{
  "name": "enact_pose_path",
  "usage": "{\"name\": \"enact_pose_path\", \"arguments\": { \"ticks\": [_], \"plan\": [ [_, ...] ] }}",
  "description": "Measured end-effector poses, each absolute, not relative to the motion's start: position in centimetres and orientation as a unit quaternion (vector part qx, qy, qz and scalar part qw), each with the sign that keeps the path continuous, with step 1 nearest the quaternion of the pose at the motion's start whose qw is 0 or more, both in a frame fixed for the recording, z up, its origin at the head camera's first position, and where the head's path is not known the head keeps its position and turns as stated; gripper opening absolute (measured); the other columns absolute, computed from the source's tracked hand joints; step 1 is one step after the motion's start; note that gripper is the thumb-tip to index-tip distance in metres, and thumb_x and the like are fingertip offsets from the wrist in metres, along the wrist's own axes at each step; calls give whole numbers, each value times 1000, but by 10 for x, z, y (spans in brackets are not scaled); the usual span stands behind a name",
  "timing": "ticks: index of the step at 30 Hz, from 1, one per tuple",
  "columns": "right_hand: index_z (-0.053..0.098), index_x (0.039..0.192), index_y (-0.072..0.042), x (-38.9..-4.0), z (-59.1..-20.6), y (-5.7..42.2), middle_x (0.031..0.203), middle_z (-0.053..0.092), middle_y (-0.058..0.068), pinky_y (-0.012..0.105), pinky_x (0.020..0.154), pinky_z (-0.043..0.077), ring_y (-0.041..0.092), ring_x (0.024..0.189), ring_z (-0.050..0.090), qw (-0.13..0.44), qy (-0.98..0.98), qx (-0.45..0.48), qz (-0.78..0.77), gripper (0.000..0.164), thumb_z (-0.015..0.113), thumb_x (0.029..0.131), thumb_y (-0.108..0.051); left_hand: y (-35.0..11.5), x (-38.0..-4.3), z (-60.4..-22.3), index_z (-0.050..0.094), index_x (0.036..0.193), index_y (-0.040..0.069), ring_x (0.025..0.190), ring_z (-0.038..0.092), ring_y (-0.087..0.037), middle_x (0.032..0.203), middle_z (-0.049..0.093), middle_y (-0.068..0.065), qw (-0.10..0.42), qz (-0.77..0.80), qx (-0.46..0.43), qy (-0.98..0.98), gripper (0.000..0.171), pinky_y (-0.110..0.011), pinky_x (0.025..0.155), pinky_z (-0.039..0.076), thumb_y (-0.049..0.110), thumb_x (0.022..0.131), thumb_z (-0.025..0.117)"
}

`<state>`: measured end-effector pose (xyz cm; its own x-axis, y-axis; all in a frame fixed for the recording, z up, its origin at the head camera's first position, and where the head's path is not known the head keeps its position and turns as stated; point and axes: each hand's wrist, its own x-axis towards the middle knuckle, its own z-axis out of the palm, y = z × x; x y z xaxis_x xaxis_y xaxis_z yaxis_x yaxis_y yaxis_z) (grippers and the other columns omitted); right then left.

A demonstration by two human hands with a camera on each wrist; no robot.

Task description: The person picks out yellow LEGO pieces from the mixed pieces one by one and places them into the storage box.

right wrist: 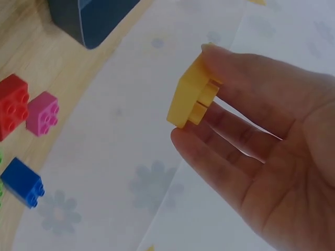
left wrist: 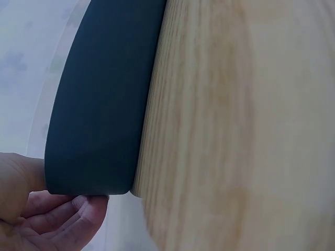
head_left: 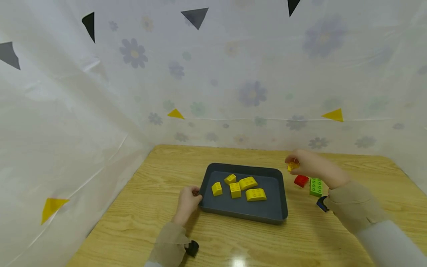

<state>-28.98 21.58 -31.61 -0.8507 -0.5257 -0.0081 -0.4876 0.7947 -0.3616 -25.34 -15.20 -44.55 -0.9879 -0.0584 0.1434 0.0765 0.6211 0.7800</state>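
Observation:
A dark grey tray (head_left: 242, 212) lies on the table with several yellow toy bricks (head_left: 235, 190) inside it. My left hand (head_left: 187, 202) grips the tray's left side near the front corner. In the left wrist view, its fingers curl against the tray's outer wall (left wrist: 99, 104); part of the thumb is hidden there. Beyond the tray's right side, raised over the table, my right hand (head_left: 308, 165) pinches a yellow toy brick (right wrist: 189, 94) between thumb and fingertips. That brick is tilted, and its studs face the palm.
Right of the tray lie a red brick (head_left: 301, 181) and a green brick (head_left: 315, 187). The right wrist view also shows a pink brick (right wrist: 43, 114) and a blue brick (right wrist: 23, 182). A flowered sheet (head_left: 213, 74) hangs behind the wooden table (head_left: 140, 222).

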Motion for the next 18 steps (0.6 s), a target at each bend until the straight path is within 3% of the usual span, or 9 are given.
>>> {"name": "enact_pose_path", "arguments": {
  "ticks": [7,18],
  "plan": [
    [61,105,7,-306,-324,192,99,60,18,42,76,49,31,88,57,50,945,-273,-170,30,68,78,-2,-152,-254,-445,66,89,-9,69,56,-18,77,62,-12,81,-433,-3,-898,17,-28,58,48,-8,73,61],
    [62,104,6,-336,-344,163,97,60,17,38,71,51,25,80,57,101,947,-263,-153,28,67,76,2,-151,-253,-446,67,89,-9,67,56,-18,76,62,-12,83,-436,-8,-896,17,-27,57,48,-8,73,60]
  ]
}}
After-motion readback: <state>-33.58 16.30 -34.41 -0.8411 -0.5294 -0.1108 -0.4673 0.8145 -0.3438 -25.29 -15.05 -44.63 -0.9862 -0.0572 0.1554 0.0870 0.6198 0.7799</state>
